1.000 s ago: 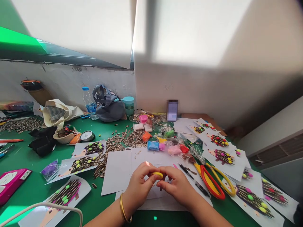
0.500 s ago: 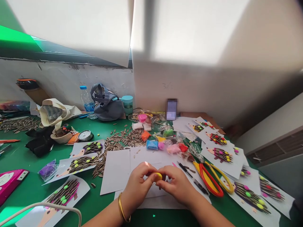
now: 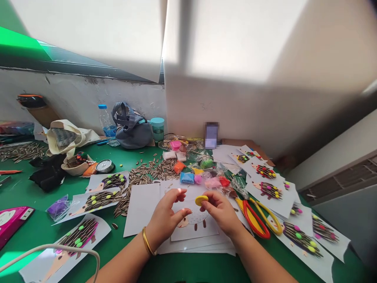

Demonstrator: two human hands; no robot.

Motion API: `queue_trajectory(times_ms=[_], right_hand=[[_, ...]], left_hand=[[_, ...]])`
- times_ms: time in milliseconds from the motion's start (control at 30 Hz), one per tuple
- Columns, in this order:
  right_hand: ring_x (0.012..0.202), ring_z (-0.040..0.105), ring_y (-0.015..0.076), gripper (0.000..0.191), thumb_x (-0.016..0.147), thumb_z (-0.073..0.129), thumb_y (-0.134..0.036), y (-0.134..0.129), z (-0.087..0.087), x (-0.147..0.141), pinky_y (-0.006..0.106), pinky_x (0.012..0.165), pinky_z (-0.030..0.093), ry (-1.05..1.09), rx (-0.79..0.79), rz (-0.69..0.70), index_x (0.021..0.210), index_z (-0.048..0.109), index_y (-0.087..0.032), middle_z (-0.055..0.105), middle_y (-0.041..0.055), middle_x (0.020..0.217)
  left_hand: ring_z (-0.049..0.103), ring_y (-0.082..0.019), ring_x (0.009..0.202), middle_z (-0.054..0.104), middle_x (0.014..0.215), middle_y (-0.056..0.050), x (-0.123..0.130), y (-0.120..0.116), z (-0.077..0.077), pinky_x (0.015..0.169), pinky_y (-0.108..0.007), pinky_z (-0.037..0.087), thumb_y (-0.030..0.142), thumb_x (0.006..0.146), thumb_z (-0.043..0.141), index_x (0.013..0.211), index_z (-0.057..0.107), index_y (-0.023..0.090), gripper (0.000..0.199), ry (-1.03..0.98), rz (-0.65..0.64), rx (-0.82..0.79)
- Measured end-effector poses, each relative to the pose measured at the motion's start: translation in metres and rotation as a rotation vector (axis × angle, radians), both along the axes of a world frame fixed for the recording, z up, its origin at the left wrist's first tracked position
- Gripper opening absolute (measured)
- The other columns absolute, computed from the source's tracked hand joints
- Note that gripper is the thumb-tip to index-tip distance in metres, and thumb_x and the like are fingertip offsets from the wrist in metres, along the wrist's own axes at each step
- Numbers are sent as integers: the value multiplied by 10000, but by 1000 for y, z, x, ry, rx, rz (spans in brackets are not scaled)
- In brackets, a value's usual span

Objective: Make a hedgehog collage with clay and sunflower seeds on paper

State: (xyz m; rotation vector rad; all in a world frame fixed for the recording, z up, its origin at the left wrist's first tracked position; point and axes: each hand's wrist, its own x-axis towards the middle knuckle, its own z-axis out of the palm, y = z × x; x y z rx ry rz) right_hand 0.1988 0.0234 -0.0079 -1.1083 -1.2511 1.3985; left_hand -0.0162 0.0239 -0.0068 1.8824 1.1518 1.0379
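A flat yellow clay disc (image 3: 201, 201) is pinched between the thumb and fingers of my right hand (image 3: 219, 208). To its left, my left hand (image 3: 169, 214) has thumb and fingers apart and holds nothing; a gold bangle circles that wrist. Beneath both hands lies a white sheet (image 3: 188, 234) with a hedgehog outline, a peach-coloured face and brown feet. Part of the drawing is hidden by my hands. Behind them sit packets of clay, among them a blue one (image 3: 187, 178) and an orange one (image 3: 179, 167).
Sunflower seeds (image 3: 144, 173) are heaped behind a blank sheet (image 3: 141, 210). Red-and-yellow scissors (image 3: 256, 220) lie right of my right hand. Finished hedgehog pictures (image 3: 268, 190) spread along the right; others lie left. A white cable (image 3: 55, 246) crosses the lower left.
My hands have moved apart, uncovering the hedgehog drawing. The yellow clay, earlier between both hands, now shows as a flat disc in my right hand alone. My left hand has opened.
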Motion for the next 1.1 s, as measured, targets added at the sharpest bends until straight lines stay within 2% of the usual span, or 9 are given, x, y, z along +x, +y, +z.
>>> queue_trajectory(times_ms=[100, 200, 300, 500, 567, 667, 800, 933, 1100], right_hand=[[698, 657, 165, 388, 746, 754, -458, 6, -2, 4, 319, 711, 512, 30, -39, -54, 999, 606, -204, 691, 16, 848], [715, 667, 176, 390, 731, 753, -494, 9, -2, 6, 308, 689, 507, -10, -42, -96, 938, 607, -197, 679, 15, 825], [751, 672, 186, 367, 743, 739, -494, 10, -4, 6, 301, 687, 502, -65, -28, -104, 909, 602, -197, 667, 16, 835], [838, 624, 194, 322, 794, 676, -434, 6, -10, 6, 325, 742, 525, -160, 32, -48, 1010, 613, -204, 645, 35, 932], [852, 617, 198, 246, 833, 633, -377, 2, -8, 5, 319, 747, 513, -285, 63, 13, 1009, 637, -205, 659, 42, 937], [860, 607, 196, 160, 850, 611, -285, -6, -2, 1, 322, 788, 483, -515, 191, 76, 969, 688, -211, 675, 45, 944], [887, 604, 194, 157, 867, 594, -220, -12, 3, -9, 311, 808, 446, -707, 319, 142, 964, 717, -232, 687, 39, 939], [834, 602, 186, 163, 885, 581, -221, -12, 3, -16, 287, 742, 422, -857, 339, 165, 971, 719, -240, 688, 30, 872], [840, 605, 191, 169, 896, 565, -234, -10, 0, -15, 298, 755, 415, -934, 367, 135, 964, 719, -222, 685, 43, 877]], left_hand=[[564, -266, 1149, 614, 1236, -75, -1, 4, 6, 980, -439, 442, 364, 679, 832, 1342, 463, 290, 762, 251, -90, 48], [542, -316, 1183, 606, 1285, -90, 3, 2, 8, 1015, -498, 388, 426, 505, 915, 1417, 392, 302, 1059, 479, -176, 97], [535, -333, 1178, 603, 1296, -94, 5, -1, 8, 1002, -513, 372, 485, 444, 922, 1459, 336, 318, 1184, 620, -213, 115], [535, -308, 1189, 597, 1306, -89, 2, -1, 6, 1029, -489, 336, 497, 479, 906, 1486, 291, 328, 1192, 684, -240, 92], [538, -310, 1192, 597, 1306, -96, 1, 0, 5, 1043, -499, 318, 488, 501, 899, 1487, 294, 320, 1169, 685, -234, 86], [540, -321, 1198, 601, 1305, -110, 0, 0, 5, 1054, -515, 301, 468, 515, 897, 1486, 301, 311, 1150, 667, -225, 84], [545, -331, 1193, 605, 1300, -127, 1, 0, 4, 1043, -519, 315, 460, 488, 910, 1484, 308, 285, 1177, 660, -223, 82], [547, -331, 1197, 604, 1301, -118, 1, 0, 5, 1044, -510, 319, 458, 478, 913, 1477, 319, 293, 1175, 643, -217, 85], [541, -333, 1195, 604, 1296, -119, 1, 1, 5, 1050, -525, 304, 472, 483, 908, 1477, 313, 296, 1172, 659, -225, 74]])
